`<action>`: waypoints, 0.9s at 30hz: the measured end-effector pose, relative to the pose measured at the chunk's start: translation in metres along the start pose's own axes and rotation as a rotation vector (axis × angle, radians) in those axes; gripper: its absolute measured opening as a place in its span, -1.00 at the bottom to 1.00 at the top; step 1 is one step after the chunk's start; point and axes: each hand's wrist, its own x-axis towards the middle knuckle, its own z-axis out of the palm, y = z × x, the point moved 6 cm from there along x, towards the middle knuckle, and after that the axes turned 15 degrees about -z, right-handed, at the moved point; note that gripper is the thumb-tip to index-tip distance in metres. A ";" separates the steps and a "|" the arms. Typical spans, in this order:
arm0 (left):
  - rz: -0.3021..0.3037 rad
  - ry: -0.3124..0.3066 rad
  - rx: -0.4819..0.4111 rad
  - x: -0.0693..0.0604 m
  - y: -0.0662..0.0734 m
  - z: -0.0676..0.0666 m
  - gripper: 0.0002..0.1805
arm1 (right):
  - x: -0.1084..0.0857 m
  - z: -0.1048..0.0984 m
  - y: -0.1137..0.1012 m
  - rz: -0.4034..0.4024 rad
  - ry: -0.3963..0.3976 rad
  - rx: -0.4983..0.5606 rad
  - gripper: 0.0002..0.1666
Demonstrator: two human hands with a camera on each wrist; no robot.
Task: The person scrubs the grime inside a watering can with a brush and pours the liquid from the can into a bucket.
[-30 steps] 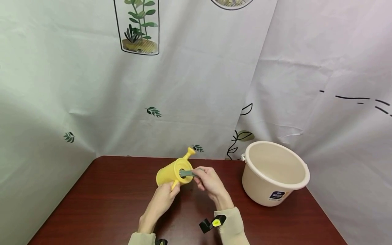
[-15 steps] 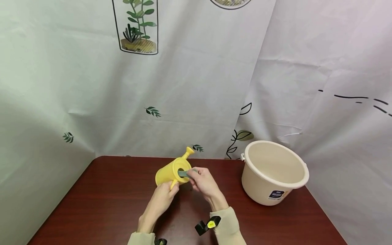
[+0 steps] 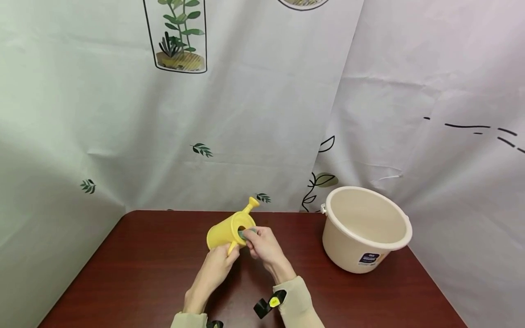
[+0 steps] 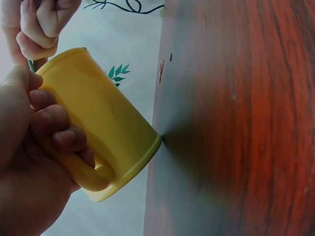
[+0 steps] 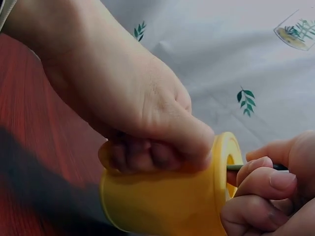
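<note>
A yellow watering can (image 3: pixel 221 233) is tilted on its side above the table, its opening facing right and its spout pointing up and away. My left hand (image 3: pixel 217 266) grips its handle, fingers curled round it in the left wrist view. Whether the can's base touches the table, I cannot tell. My right hand (image 3: pixel 265 248) is at the opening and pinches a slim grey-green tool (image 5: pixel 234 167) between thumb and fingers. One end of the tool is inside the can, hidden; most of the rest is covered by the right hand, so its kind is unclear.
A large cream bucket (image 3: pixel 348 246) with a dark label stands at the table's right side. The dark red wooden table (image 3: pixel 135 264) ends at a white cloth backdrop (image 3: pixel 254 114) with printed leaves and plants.
The right hand has moved left, closer to the can's opening, and the tool has gone deeper, with less of it showing. The left hand and the can have hardly moved.
</note>
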 end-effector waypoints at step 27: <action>-0.005 -0.006 0.004 0.002 -0.001 0.001 -0.56 | -0.004 -0.019 -0.016 0.021 -0.050 0.084 -0.78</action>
